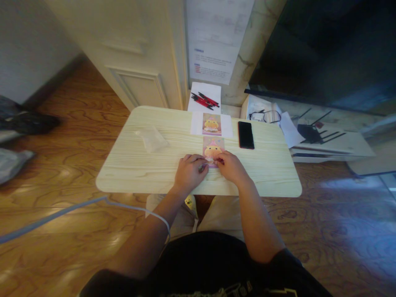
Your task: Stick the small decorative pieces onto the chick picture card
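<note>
A small picture card [213, 145] with a yellow cartoon figure in a pink hat lies near the middle of the light wooden table. My left hand [190, 172] is closed at the card's lower left, thumb and fingertips drawn together. From the other side my right hand [231, 166] pinches over the card's lower part. Whatever is between the fingertips is too small to make out. Just beyond lies a similar printed picture [212, 123] on a white sheet [227, 126]. My fingers cover part of the nearer card's bottom.
A crumpled translucent bag [152, 139] is on the left of the table [123, 173]. The black phone [246, 135] lies to the right. Several red and black pens [205, 100] rest on paper past the far edge. A grey-white cable [133, 205] passes by my left forearm.
</note>
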Tool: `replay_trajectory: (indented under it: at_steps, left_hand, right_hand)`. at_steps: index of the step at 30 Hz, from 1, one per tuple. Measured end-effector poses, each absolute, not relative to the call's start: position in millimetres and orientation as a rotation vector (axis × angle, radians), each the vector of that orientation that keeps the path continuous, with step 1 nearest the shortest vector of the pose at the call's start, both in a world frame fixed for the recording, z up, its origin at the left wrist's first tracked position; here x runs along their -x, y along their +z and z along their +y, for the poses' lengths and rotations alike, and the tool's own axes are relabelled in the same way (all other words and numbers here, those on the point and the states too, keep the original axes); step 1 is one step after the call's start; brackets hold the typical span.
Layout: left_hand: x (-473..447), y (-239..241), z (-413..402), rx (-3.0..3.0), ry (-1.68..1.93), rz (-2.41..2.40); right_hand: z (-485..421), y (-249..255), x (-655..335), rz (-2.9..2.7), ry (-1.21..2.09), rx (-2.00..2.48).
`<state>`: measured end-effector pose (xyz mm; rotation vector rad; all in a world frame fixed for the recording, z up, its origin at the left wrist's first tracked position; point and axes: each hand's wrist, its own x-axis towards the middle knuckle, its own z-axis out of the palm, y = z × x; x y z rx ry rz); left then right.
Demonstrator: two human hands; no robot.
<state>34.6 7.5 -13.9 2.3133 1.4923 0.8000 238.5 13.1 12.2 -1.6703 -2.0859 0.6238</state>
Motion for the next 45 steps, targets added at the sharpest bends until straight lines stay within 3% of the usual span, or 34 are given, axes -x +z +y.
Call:
replay_trajectory:
  at_steps: [19, 27, 45]
  left_hand:
    - [-36.7, -8.9, 5.0, -2.404, 0.689, 1.499]
    - [-36.3, -8.9, 5.5, -2.411, 0.687, 1.495]
    - [-35.0, -10.5, 5.1, -2.416, 0.694, 1.48]
  right_hand:
    - [17.4, 14.4, -234.0, -2.069, 0.657, 1.707]
    - [16.2, 19.0, -233.3, -2.004, 0.814, 1.633]
    - [15.8, 18.4, -234.3, -1.84, 0.756, 1.736]
